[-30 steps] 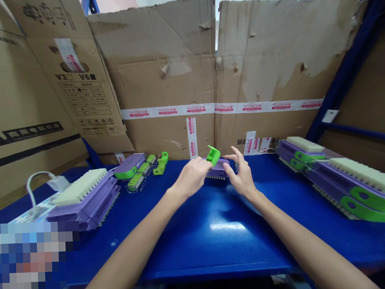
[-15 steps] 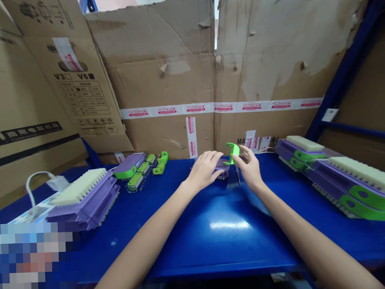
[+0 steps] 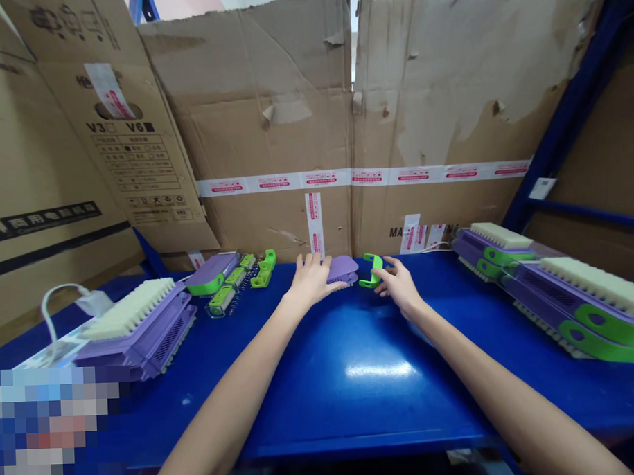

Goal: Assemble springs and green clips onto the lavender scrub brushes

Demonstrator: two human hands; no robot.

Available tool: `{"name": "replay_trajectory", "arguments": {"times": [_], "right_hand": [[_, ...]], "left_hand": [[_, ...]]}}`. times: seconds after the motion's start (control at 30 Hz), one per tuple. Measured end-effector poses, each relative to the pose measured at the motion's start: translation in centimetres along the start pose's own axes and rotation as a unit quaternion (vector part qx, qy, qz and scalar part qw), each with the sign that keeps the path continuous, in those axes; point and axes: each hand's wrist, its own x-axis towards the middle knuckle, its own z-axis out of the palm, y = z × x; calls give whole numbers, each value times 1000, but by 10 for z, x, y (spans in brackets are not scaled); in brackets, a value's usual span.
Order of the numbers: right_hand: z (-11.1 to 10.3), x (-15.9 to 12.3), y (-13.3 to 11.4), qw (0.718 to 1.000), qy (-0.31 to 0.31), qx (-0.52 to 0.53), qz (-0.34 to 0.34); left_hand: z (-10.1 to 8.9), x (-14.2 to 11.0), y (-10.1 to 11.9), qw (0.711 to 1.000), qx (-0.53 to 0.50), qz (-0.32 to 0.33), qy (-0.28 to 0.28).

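Note:
Toward the back of the blue table, my left hand (image 3: 311, 279) lies over the left end of a purple plastic block (image 3: 343, 268). Its thumb runs along the block's front side and its fingers reach over the far side, so that end is hidden. My right hand (image 3: 399, 287) pinches a bright green U-shaped bracket (image 3: 376, 271) between thumb and fingers. The bracket's two arms point left at the block, with a small gap between them.
To the left are a purple-and-green block (image 3: 214, 271), green-and-grey bristled strips (image 3: 233, 284), a green bracket part (image 3: 263, 270) and stacked purple brushes (image 3: 143, 327) with cream pads. More brushes (image 3: 579, 297) lie at right. Cardboard (image 3: 272, 142) walls the back of the blue table (image 3: 311, 376).
My right hand has brought the green bracket down and slightly left, beside the block. My left hand has shifted left, uncovering the block's right end. The screwdriver seen under my right hand no longer shows.

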Motion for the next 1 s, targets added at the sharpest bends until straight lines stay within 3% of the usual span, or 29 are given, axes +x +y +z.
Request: {"name": "replay_trajectory", "arguments": {"times": [0.27, 0.47, 0.67, 0.83, 1.0], "right_hand": [[9, -5, 6, 995, -56, 60, 55], [7, -5, 12, 993, -97, 43, -56], [9, -9, 14, 980, -116, -2, -162], [10, -12, 10, 978, -95, -3, -188], [11, -14, 9, 975, -61, 7, -214]], "left_hand": [[14, 9, 14, 999, -52, 9, 11], [13, 4, 15, 992, -74, 52, 87], [21, -2, 2, 980, -121, 102, 121], [22, -6, 0, 967, -161, 118, 157], [20, -5, 7, 961, -186, 94, 182]]}}
